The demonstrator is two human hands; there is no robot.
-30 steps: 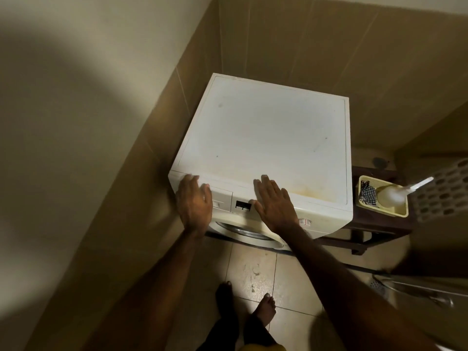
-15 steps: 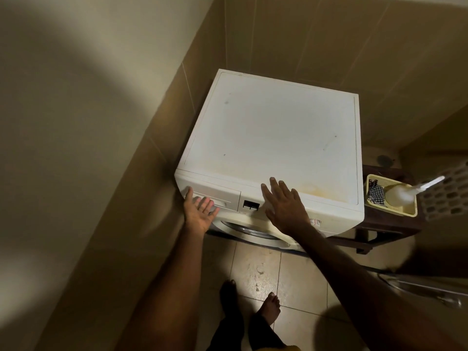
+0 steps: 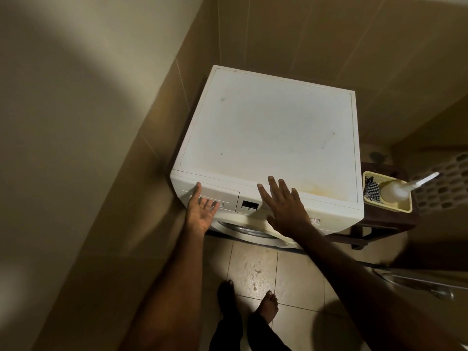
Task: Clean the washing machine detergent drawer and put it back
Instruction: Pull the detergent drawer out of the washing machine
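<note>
Drawer shut in the washer, your fingers hooking its handle.
Your left hand [image 3: 201,214] is palm-up, fingers curling into the drawer [image 3: 215,196] recess; your right hand [image 3: 285,207] lies flat and released on the washer [image 3: 266,127]. Brace there and pull straight, evenly. Count: one drawer, one basket [image 3: 402,207], one brush [image 3: 397,190], one cloth [image 3: 371,190].
</note>
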